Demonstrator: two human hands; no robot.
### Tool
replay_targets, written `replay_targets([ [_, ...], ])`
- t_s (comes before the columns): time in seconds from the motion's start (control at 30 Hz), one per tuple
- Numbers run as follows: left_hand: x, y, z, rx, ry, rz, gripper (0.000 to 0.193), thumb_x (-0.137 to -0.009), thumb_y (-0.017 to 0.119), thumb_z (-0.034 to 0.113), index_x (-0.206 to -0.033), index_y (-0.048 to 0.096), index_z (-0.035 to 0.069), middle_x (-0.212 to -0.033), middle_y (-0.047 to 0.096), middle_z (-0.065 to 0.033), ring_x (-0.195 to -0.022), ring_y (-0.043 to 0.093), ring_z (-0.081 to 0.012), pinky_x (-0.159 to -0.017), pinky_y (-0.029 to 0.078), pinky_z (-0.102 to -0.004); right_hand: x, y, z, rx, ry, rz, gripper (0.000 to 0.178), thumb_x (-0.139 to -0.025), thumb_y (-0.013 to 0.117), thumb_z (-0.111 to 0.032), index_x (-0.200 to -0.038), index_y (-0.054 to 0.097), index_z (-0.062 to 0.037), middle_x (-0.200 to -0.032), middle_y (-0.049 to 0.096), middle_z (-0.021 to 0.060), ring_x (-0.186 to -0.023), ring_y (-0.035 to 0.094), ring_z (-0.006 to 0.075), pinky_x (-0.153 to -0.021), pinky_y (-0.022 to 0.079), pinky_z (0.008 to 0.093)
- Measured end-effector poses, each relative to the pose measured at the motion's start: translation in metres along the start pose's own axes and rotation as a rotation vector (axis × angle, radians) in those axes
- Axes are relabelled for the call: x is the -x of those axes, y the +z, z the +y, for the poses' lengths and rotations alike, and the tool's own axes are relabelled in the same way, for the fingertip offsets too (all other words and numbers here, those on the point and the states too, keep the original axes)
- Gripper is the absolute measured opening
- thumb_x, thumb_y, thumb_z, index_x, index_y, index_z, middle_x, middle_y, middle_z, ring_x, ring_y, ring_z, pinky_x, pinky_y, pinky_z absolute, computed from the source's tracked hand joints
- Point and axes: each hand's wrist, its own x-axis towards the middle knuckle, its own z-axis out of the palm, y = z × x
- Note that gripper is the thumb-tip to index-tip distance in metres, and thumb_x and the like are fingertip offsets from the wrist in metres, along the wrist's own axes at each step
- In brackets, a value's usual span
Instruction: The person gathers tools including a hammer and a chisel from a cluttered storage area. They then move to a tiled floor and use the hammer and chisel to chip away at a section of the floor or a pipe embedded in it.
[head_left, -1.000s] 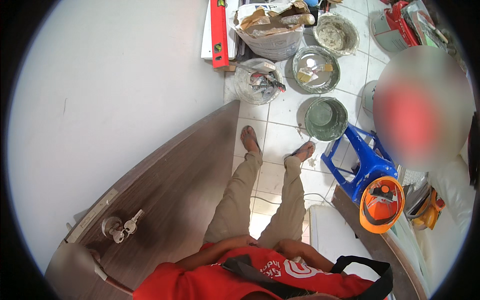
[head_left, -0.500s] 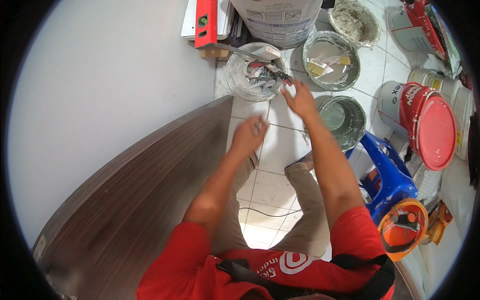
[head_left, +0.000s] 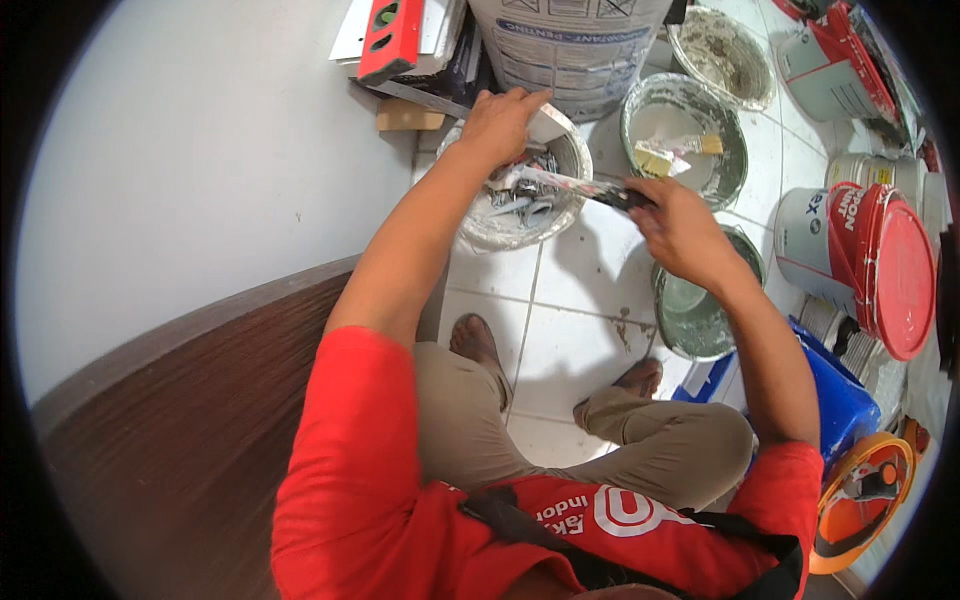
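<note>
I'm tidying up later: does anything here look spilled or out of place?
Brown smudges mark the white floor tiles near the right foot, perhaps a small spill. The orange helmet at lower right also looks odd: it lies with its hollow inside showing.

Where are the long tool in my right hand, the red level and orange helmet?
Long tool (head_left: 582, 187): head view, its midsection.
Red level (head_left: 400, 40): head view, its body.
Orange helmet (head_left: 846, 514): head view, inner shell.

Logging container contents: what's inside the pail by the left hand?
The pail holds jumbled small items, some pale, some dark. The left hand and the tool in the right hand hide some; the bottom is covered.
</note>
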Motion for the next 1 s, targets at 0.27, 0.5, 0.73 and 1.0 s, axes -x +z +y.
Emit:
replay_targets([
  [0.27,-0.031,-0.015,-0.011,0.578,-0.218,0.155,0.043,-0.085,0.070,0.032,-0.125,0.069,0.016,-0.118,0.070,-0.0160,-0.105,0.068,-0.0299,-0.093,0.052,-0.0366,0.039,-0.005,0.045,-0.612,0.320,0.045,0.037,-0.096,0.062,-0.010,-0.131,0.060,-0.0023,-0.084,0.058,-0.0001,-0.072,0.050,0.0094,-0.068,0.046,0.0261],
  [0.5,-0.001,-0.060,0.055,1.655,-0.522,0.256,0.051,-0.100,0.060,0.039,-0.130,0.052,-0.001,-0.110,0.065,-0.0139,-0.093,0.066,-0.0226,-0.080,0.058,-0.0382,0.030,0.028,0.039,-0.969,0.166,0.224,0.045,-0.094,0.063,-0.007,-0.137,0.052,-0.0032,-0.101,0.059,0.0031,-0.080,0.054,0.0101,-0.070,0.048,0.0264],
  [0.73,0.040,-0.107,0.066,1.666,-0.181,0.341,0.049,-0.102,0.057,0.026,-0.140,0.041,-0.001,-0.117,0.063,-0.0149,-0.105,0.066,-0.0242,-0.084,0.060,-0.0387,-0.005,0.037,0.018,-0.959,-0.026,0.052,0.045,-0.094,0.067,-0.012,-0.135,0.052,-0.0026,-0.107,0.063,0.0025,-0.088,0.061,0.0107,-0.076,0.049,0.0272],
  [1.0,0.074,-0.130,0.070,1.664,-0.071,0.362,0.068,-0.089,0.070,-0.002,-0.145,0.033,-0.002,-0.126,0.061,-0.0178,-0.113,0.063,-0.0254,-0.094,0.058,-0.0387,-0.034,0.040,-0.018,-0.794,-0.287,0.119,0.041,-0.095,0.070,-0.021,-0.128,0.059,-0.0004,-0.099,0.067,0.0022,-0.077,0.057,0.0074,-0.072,0.048,0.0246],
])
